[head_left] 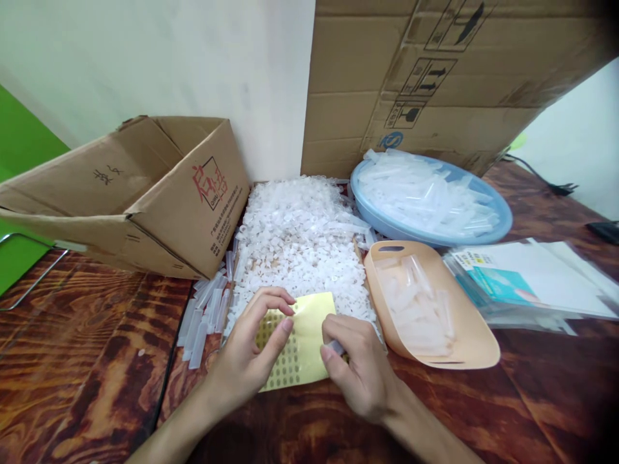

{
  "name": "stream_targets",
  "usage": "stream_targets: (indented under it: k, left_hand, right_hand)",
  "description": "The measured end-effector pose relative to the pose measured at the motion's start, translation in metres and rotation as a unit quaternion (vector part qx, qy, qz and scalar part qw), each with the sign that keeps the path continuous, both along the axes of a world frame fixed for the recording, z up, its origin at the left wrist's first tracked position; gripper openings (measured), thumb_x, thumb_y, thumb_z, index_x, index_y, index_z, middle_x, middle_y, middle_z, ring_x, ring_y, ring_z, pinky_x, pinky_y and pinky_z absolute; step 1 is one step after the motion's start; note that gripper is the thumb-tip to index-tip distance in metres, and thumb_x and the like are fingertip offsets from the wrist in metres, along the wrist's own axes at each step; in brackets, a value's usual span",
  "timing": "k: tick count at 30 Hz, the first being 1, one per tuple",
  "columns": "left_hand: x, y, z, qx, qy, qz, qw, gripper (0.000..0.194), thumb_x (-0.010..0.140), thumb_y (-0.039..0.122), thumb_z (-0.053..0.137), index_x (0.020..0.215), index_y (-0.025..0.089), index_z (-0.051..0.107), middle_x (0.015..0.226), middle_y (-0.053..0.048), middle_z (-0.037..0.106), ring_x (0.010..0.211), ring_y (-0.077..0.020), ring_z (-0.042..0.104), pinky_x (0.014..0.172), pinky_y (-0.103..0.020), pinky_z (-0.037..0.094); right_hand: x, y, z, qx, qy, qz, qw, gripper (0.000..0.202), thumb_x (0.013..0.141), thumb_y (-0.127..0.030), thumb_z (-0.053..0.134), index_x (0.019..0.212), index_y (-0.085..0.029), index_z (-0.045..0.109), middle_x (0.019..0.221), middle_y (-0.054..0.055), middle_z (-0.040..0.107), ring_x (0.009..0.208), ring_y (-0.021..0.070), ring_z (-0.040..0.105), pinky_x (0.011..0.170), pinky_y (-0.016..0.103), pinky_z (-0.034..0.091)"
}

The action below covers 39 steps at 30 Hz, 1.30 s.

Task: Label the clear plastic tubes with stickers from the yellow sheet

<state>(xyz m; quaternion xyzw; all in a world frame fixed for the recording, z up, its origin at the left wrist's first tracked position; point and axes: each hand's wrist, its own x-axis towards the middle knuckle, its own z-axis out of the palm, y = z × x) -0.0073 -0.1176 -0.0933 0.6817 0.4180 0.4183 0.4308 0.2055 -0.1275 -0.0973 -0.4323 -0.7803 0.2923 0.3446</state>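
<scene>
A yellow sticker sheet with rows of small dark oval labels lies in front of me, its right part bare. My left hand is over the sheet's left side, with thumb and index fingertips brought together. Anything between those tips is too small to make out. At the sheet's right edge, my right hand is closed around a translucent plastic tube; one end shows by the thumb, and the fingers hide the rest. Behind the sheet spreads a heap of small translucent plastic caps.
Loose tubes lie left of the heap, beside an open cardboard box. To the right stand a peach basket and a blue basin, both holding tubes. Plastic bags lie beyond; a large carton stands behind.
</scene>
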Motion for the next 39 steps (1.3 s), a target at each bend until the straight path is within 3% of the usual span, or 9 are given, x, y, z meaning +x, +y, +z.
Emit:
stream_targets:
  k: [11, 20, 30, 35, 39]
  left_hand:
    - [0.0, 0.0, 0.0, 0.007, 0.016, 0.004, 1.0, 0.01, 0.108, 0.022, 0.05, 0.112, 0.027, 0.058, 0.122, -0.007, 0.059, 0.124, -0.0221, 0.055, 0.106, -0.033, 0.042]
    - [-0.001, 0.002, -0.001, 0.022, 0.017, 0.006, 1.0, 0.012, 0.108, 0.02, 0.048, 0.113, 0.027, 0.056, 0.12, -0.006, 0.058, 0.123, -0.0207, 0.054, 0.107, -0.032, 0.041]
    - [-0.001, 0.003, -0.003, 0.02, 0.021, 0.002, 1.0, 0.012, 0.109, 0.021, 0.047, 0.114, 0.027, 0.055, 0.122, -0.006, 0.057, 0.124, -0.0205, 0.052, 0.108, -0.033, 0.038]
    - [-0.004, 0.004, -0.005, 0.024, 0.023, -0.001, 0.999, 0.012, 0.109, 0.021, 0.047, 0.116, 0.028, 0.054, 0.123, -0.007, 0.056, 0.124, -0.0215, 0.052, 0.107, -0.033, 0.038]
    - [-0.005, 0.004, -0.005, 0.031, 0.029, 0.002, 0.999, 0.014, 0.108, 0.02, 0.047, 0.116, 0.028, 0.054, 0.123, -0.006, 0.057, 0.124, -0.0218, 0.053, 0.107, -0.033, 0.039]
  right_hand:
    - [0.007, -0.002, 0.002, -0.041, 0.139, 0.006, 0.989, 0.032, 0.096, -0.037, 0.04, 0.068, -0.024, 0.033, 0.061, -0.003, 0.036, 0.054, 0.015, 0.039, 0.055, 0.033, 0.024]
    - [0.004, 0.0, 0.015, 0.014, 0.065, -0.002, 0.998, 0.017, 0.09, -0.033, 0.042, 0.077, -0.024, 0.036, 0.074, 0.0, 0.045, 0.067, 0.0196, 0.046, 0.064, 0.036, 0.028]
    - [0.006, -0.002, 0.024, -0.009, 0.052, 0.014, 0.998, 0.014, 0.092, -0.035, 0.039, 0.085, -0.023, 0.038, 0.087, 0.001, 0.046, 0.079, 0.0225, 0.047, 0.073, 0.04, 0.034]
    - [0.036, 0.002, 0.038, 0.007, 0.013, -0.083, 0.996, 0.011, 0.098, -0.034, 0.045, 0.098, -0.024, 0.045, 0.098, 0.003, 0.048, 0.09, 0.024, 0.049, 0.077, 0.038, 0.039]
    - [0.074, 0.007, 0.036, -0.002, -0.001, -0.197, 0.98, 0.014, 0.102, -0.038, 0.053, 0.107, -0.025, 0.053, 0.1, 0.004, 0.053, 0.094, 0.0242, 0.053, 0.081, 0.036, 0.042]
